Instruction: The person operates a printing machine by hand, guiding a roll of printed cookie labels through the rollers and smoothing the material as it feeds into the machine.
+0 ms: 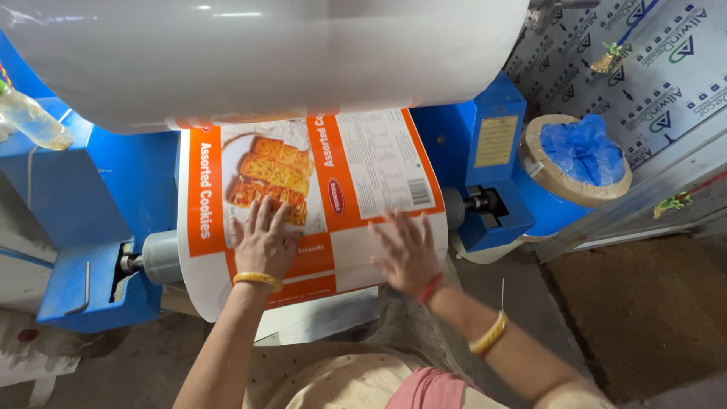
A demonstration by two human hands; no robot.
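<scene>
printed packaging film (303, 189): glossy, smooth sheet in orange and white, bearing a picture of rectangular golden biscuits on a plate and a panel of fine print. it hangs from beneath a large white film roll (265, 53) at the top of view and curves over a lower roller (163, 257), a grey metal cylinder showing at the sheet's left edge. the sheet's lower edge curls under, near the person's lap.

left hand (263, 242): laid flat on the film's lower middle, over the bottom of the biscuit picture, fingers spread and pointing up the sheet. grip fully open, palm pressing the surface, nothing enclosed. a yellow bangle sits at the wrist.

right hand (407, 250): also flat on the film, towards its right edge, just below the fine-print panel. slightly blurred. grip open, fingers splayed, holding nothing. a red thread circles the wrist and a yellow bangle sits further up the forearm.

the two hands are near each other, apart, on the same sheet.

blue machine frame (83, 220): painted metal, boxy, flanking the film on both sides; a dark shaft fitting (485, 203) projects from the right housing.

cardboard drum (579, 159): round, brown rim, lined with crumpled blue plastic, standing to the right of the frame.

clear plastic bottle (30, 117): at the upper left, tilted, against the frame.

floor (644, 303): rough, brown, matted surface at lower right.
</scene>
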